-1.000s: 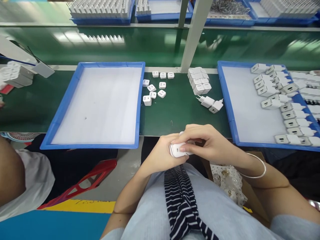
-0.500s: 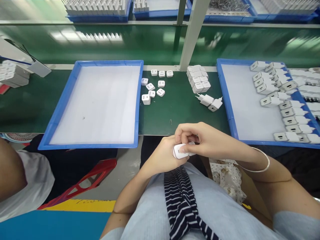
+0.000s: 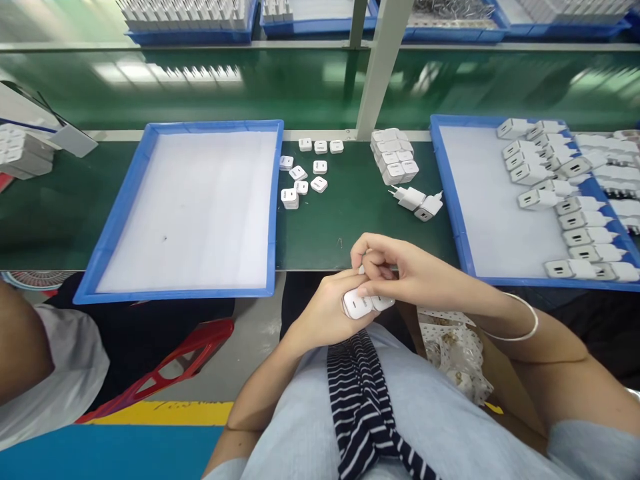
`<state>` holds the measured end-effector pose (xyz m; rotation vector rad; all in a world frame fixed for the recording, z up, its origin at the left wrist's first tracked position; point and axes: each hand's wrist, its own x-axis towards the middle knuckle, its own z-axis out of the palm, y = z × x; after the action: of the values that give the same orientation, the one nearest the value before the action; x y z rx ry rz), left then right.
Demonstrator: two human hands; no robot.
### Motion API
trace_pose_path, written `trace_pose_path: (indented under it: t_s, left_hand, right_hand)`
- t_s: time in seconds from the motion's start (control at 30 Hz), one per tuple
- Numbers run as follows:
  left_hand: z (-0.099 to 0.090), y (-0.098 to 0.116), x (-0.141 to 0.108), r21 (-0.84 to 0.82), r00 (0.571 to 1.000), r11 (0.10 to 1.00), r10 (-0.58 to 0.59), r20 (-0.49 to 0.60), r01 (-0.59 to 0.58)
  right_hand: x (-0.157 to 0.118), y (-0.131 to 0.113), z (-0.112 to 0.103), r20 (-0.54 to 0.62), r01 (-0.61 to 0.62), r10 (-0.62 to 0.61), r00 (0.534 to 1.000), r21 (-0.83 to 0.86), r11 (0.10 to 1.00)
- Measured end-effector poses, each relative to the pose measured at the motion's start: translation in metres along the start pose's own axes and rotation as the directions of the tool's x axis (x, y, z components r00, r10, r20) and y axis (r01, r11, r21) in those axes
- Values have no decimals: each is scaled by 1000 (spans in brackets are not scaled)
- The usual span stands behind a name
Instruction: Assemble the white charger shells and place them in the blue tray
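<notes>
My left hand (image 3: 325, 310) is closed around white plug chargers at my lap, just off the table's front edge. The end face of one white charger (image 3: 357, 305), with a small port slot, points up. Beside it shows part of a second white charger (image 3: 383, 303). My right hand (image 3: 393, 270) lies over them with curled fingers, its thumb pressed on the first charger's edge. Between its fingertips and my left hand a small white bit peeks out, too covered to name. On the table lie several small white end caps (image 3: 320, 167) and two-pin chargers (image 3: 411, 197).
A blue tray (image 3: 273, 233) with a white liner is on the left. Another blue tray (image 3: 457, 220) on the right holds rows of chargers. A block of white caps (image 3: 395, 157) stands near the post (image 3: 377, 73). A co-worker's arm (image 3: 23, 333) and a red stool (image 3: 190, 360) are at left.
My right thumb has slid back off the charger's face towards its edge, uncovering more of it and the second charger. The view has shifted slightly.
</notes>
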<state>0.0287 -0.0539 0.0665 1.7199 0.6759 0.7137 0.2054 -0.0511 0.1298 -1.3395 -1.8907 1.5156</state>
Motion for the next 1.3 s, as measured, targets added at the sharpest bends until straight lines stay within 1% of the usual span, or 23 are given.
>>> trace_pose_path:
  t_s: [0.17,0.23,0.27,0.33,0.37,0.4,0.43,0.47,0.5,0.53,0.57,0.6,0.63,0.67,0.73,0.83,0.93,1.0,1.03,1.1,1.17,1.23,1.3]
  left_hand:
    - [-2,-4,-4,1,998,998,58,-34,-58]
    - [-5,-4,-6,7,994,996,89,-67,-88]
    - [-7,-4,-8,9,988,993,118,-96,-117]
    - [-12,-3,-10,-1,970,982,187,-156,-189]
    - [-15,-2,-11,-11,959,975,218,-183,-224]
    - [-18,-1,-12,-19,948,967,243,-208,-253]
    - [-20,0,-13,-20,938,961,264,-225,-275]
    - [-23,0,-14,-14,930,956,280,-237,-292]
    - [-25,0,-14,0,921,951,299,-248,-309]
    - [-26,0,-15,19,914,946,318,-250,-324]
    - [-28,-1,-15,37,909,940,338,-244,-339]
    - [-29,-2,-15,53,904,932,360,-230,-358]
    - [-29,-4,-15,71,898,922,387,-211,-381]
    - [-30,-5,-15,93,889,909,417,-189,-406]
    - [-34,-7,-17,156,870,882,467,-156,-445]
    - [-46,-7,-23,256,853,853,500,-153,-454]
    - [-68,-5,-39,366,890,867,421,-172,-339]
    - [-86,-5,-54,454,907,873,325,-268,-179]
    - [-94,-6,-63,488,893,868,290,-345,-93]
    - [-107,-13,-80,521,811,853,280,-514,36]
    - [-113,-23,-93,507,718,856,291,-633,100]
    - [-115,-35,-101,482,667,867,283,-689,130]
    - [-115,-46,-105,476,661,865,264,-702,160]
  right_hand:
    - [-2,1,11,-110,48,-54,993,-54,997]
    - [-2,2,14,-151,123,-117,982,31,992]
    - [-2,3,15,-219,183,-157,963,103,978]
    - [-3,8,16,-472,319,-171,865,252,914]
    - [-4,11,17,-588,368,-119,800,325,871]
    - [-5,16,18,-642,387,-37,766,413,824]
    - [-5,22,20,-616,365,50,786,528,767]
    - [-5,28,24,-508,297,118,853,660,690]
    - [-5,34,28,-329,178,153,932,783,596]
    - [-4,40,34,-120,30,150,981,867,498]
    - [-2,44,40,71,-114,120,990,907,405]
    - [1,48,46,216,-230,79,973,918,324]
    - [3,50,52,310,-310,39,950,915,259]
    - [7,50,58,361,-354,7,932,910,215]
    - [14,47,67,374,-365,-18,927,914,179]
    - [27,37,75,350,-342,-3,937,917,203]
    - [48,23,79,292,-284,19,956,912,295]
    - [66,13,81,132,-131,29,991,886,445]
    - [76,9,84,12,-20,18,1000,828,560]
    - [97,1,90,-243,208,-83,967,554,806]
    - [116,-3,99,-362,335,-263,895,154,929]
    - [130,-3,108,-311,363,-396,864,-161,918]
    - [139,-2,116,-207,351,-437,875,-348,869]
